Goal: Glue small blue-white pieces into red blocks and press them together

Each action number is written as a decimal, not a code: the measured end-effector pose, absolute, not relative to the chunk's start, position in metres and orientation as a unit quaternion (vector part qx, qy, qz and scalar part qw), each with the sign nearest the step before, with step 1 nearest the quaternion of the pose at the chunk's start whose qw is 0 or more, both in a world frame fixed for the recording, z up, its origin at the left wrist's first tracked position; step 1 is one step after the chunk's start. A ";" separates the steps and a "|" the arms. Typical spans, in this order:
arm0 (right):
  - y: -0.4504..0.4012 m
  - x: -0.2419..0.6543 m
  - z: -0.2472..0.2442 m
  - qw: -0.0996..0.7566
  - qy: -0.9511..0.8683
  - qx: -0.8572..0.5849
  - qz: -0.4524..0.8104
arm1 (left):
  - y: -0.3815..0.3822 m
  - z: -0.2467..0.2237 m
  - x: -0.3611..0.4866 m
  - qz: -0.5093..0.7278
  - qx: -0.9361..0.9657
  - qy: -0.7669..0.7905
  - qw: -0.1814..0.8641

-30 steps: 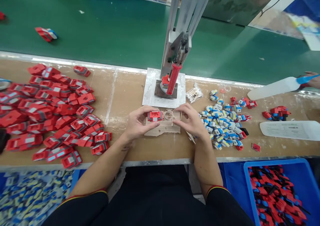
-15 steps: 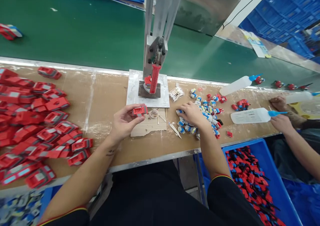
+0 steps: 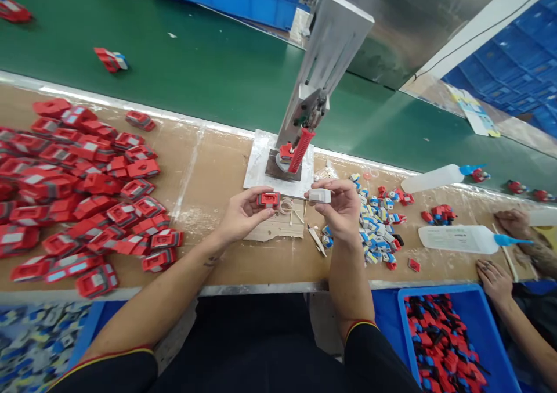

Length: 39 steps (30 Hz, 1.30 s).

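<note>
Red hollow shell (image 3: 268, 199) with grey edging, near a white block (image 3: 320, 195)

Red piece (image 3: 268, 198) — part-hidden by left hand (image 3: 238, 215); left bin (image 3: 90, 326) — cropped.

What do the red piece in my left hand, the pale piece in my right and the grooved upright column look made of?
Red piece: probably molded plastic, low sheen; even color, crisp recess.
Pale piece: likely smooth plastic too, from its clean edges; too small to be sure.
Grooved upright column: bare metal, perhaps aluminum; silvery gray, soft sheen.
</note>
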State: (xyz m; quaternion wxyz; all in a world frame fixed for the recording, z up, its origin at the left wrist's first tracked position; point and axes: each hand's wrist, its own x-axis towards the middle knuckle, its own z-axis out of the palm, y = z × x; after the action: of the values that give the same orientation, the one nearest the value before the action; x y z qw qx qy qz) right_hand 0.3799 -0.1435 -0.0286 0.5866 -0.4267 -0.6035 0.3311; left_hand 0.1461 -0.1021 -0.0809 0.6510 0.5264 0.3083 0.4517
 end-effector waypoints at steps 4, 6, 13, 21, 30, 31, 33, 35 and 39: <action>-0.141 0.359 -0.044 0.636 -0.546 -0.432 0.332 | -0.101 -0.080 0.141 0.446 0.528 0.281 0.666; -0.144 0.356 -0.051 0.646 -0.535 -0.436 0.326 | -0.101 -0.078 0.139 0.438 0.527 0.266 0.678; -0.153 0.353 -0.047 0.585 -0.660 -0.438 0.173 | -0.108 -0.075 0.135 0.397 0.554 0.247 0.689; -0.154 0.341 -0.039 0.457 -0.780 -0.427 0.029 | -0.111 -0.072 0.137 0.407 0.649 0.252 0.591; -0.158 0.334 -0.057 0.441 -0.791 -0.421 0.049 | -0.115 -0.071 0.143 0.470 0.717 0.293 0.424; -0.159 0.334 -0.059 0.440 -0.791 -0.423 0.053 | -0.116 -0.072 0.143 0.477 0.714 0.287 0.424; -0.162 0.335 -0.059 0.440 -0.793 -0.418 0.057 | -0.118 -0.073 0.141 0.492 0.702 0.269 0.438; -0.165 0.337 -0.056 0.452 -0.794 -0.402 0.058 | -0.120 -0.072 0.138 0.508 0.687 0.237 0.463; -0.170 0.344 -0.043 0.522 -0.741 -0.401 0.130 | -0.119 -0.066 0.132 0.514 0.682 0.176 0.489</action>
State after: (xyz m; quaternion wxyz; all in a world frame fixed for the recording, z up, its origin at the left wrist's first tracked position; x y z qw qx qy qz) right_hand 0.3443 -0.1695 -0.0434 0.5224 -0.4007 -0.7413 0.1303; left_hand 0.1321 -0.1193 -0.0657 0.4893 0.6819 0.1764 0.5143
